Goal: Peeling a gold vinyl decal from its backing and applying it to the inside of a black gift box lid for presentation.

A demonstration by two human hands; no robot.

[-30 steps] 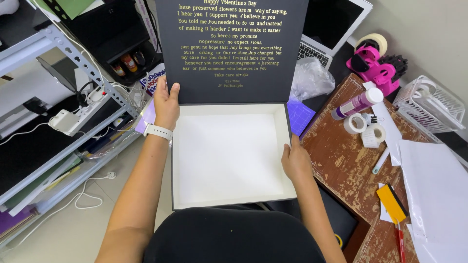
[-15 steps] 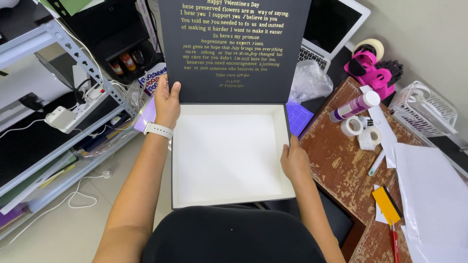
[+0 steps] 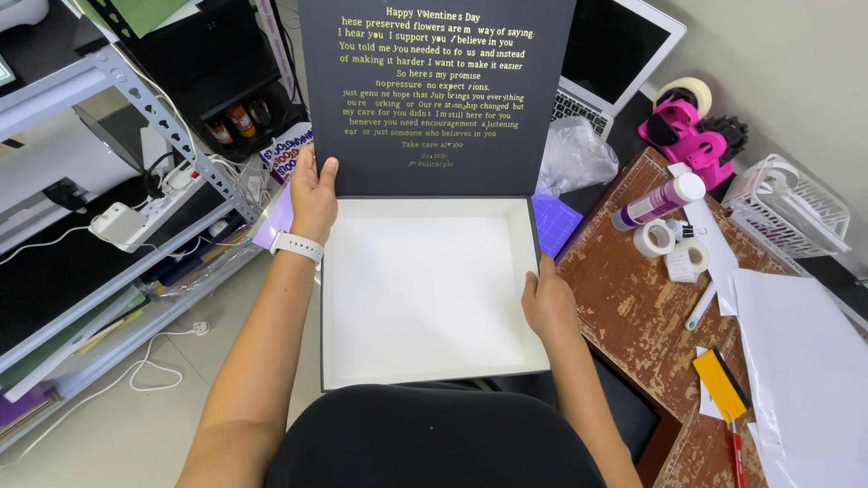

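From my head camera, little has changed in the last second: the gift box [image 3: 425, 298] sits a touch lower in view, and my grip is the same. My left hand [image 3: 312, 194] grasps the left edge where the raised black lid [image 3: 438, 95] meets the tray, thumb lying on the lid's inner face. My right hand [image 3: 545, 303] clasps the tray's right wall near its front corner. The box rests over my lap, beside the desk's [image 3: 624, 307] left edge. Its white interior holds nothing. On the desk's far side, a white wire basket [image 3: 787, 208] stands; I cannot tell its contents.
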